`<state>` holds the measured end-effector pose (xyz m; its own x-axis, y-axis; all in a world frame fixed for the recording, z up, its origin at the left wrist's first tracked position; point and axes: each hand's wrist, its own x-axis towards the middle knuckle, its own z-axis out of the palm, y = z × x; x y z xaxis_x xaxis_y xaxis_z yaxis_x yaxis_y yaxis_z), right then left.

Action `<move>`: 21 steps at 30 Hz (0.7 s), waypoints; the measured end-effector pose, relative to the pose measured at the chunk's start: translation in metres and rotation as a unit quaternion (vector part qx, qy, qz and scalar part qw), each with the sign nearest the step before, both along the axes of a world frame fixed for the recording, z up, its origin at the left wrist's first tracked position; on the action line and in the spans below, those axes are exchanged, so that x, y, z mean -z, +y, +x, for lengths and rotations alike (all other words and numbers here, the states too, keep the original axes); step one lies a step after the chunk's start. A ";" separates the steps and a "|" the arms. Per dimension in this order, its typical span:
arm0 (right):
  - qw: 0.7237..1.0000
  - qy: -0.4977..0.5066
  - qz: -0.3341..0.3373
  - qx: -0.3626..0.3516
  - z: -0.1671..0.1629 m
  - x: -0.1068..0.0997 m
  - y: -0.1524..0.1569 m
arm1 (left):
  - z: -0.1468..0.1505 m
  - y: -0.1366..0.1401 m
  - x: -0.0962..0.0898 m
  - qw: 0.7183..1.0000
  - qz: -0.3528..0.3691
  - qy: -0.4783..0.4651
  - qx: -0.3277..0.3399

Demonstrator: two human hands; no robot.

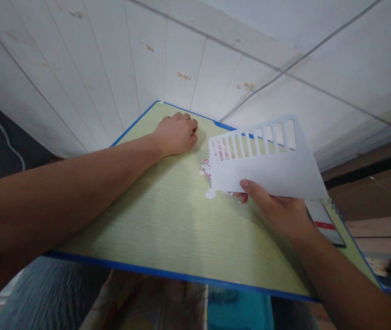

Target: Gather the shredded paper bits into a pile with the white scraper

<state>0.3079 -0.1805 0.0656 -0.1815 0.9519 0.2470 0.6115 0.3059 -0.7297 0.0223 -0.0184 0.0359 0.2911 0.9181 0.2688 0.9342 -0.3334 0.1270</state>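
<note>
My left hand (178,134) rests near the far left part of the pale green tabletop (168,220), its fingers curled in. Whatever lies inside those fingers, if anything, is hidden. My right hand (278,210) grips a thin white slotted panel (267,174) by its near edge, thumb on top and fingers underneath. A row of long rounded slots runs along the panel's far side. Small white and pinkish-red scraps (206,168) show at its left edge and through some slots. The panel hides how many there are.
A blue edge strip (147,271) borders the table. White plank walls (113,68) rise behind it, with a grey cable (319,46) running down. A flat device with a red stripe (326,224) lies at the table's right. Below the front edge sits something teal (240,309).
</note>
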 end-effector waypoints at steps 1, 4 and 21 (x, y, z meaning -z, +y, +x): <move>1.000 0.006 -0.003 -0.003 -0.001 -0.001 0.000 | 0.000 0.000 0.000 1.000 0.000 -0.001 0.000; 1.000 0.018 -0.008 -0.009 -0.002 -0.003 -0.001 | 0.000 -0.001 -0.001 1.000 -0.002 -0.005 -0.001; 0.999 0.038 -0.027 0.010 0.003 -0.007 -0.006 | -0.001 0.000 0.000 1.000 -0.003 -0.001 0.000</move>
<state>0.3107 -0.1863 0.0730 -0.1448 0.9674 0.2076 0.5587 0.2531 -0.7898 0.0215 -0.0184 0.0355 0.2912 0.9197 0.2634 0.9338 -0.3331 0.1305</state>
